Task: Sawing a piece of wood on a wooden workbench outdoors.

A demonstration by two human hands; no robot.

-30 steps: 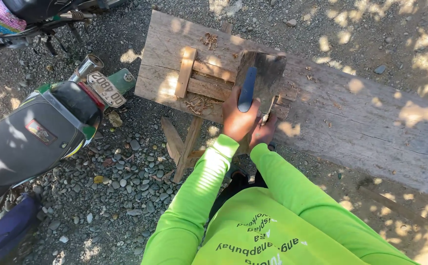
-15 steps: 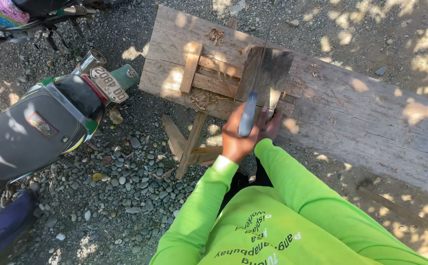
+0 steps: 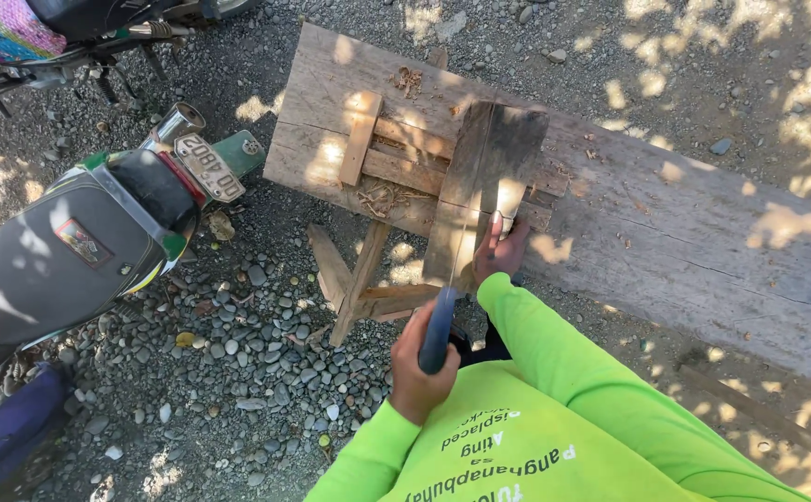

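- The left hand (image 3: 421, 372) is wrapped tight round the blue handle of a handsaw (image 3: 440, 325), held low in front of the person's chest, just off the near edge of the counter (image 3: 665, 242).
- The saw's thin blade runs up from that handle along the dark board (image 3: 484, 186), though the blade is too narrow to follow far.
- The right hand (image 3: 501, 249) presses flat on the near end of the dark board, fingers spread over the wood, holding it down.
- The dark board lies across the counter, tilted a little, with its near end hanging past the counter's edge.
- Just beside it to the left, a pale wooden strip (image 3: 361, 138) lies on a cross batten, with wood shavings near it.
- Both arms wear bright green sleeves (image 3: 554, 353).
- Under the counter's end stand angled wooden legs (image 3: 359, 279) on gravel (image 3: 238, 372).
- A parked motorcycle (image 3: 98, 232) stands well to the left.
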